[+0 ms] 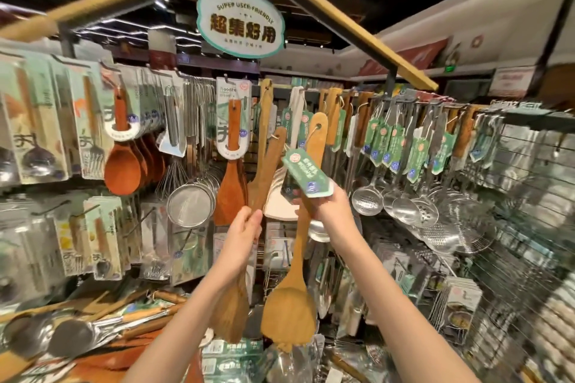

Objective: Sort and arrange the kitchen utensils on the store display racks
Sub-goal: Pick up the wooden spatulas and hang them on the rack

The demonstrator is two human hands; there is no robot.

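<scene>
Both arms reach up toward the display rack. The left hand (244, 228) sits just below the centre of the view, with its fingers curled around the handle of a dark wooden spatula (245, 258). This spatula stands almost upright: its handle tip points to about 1 o'clock, and its blade hangs down at 6 o'clock from the hand.

The right hand (326, 205) is just beside it, at 3 o'clock from the left hand. It grips the handle of a lighter wooden spatula (291, 298) and at the same time pinches the green paper tag (306, 172) which is tied to the hole of the handle. The blade of this spatula hangs low, near the blade of the dark one but apart from it.

Behind the hands, at 12 o'clock, more wooden spatulas (266, 121) hang on hooks. A reddish wooden rice paddle (230, 183) hangs at 10 o'clock from the left hand, and steel skimmers (404, 205) hang at 3 o'clock from the right hand. An oval sign (241, 23) hangs from the top.
</scene>
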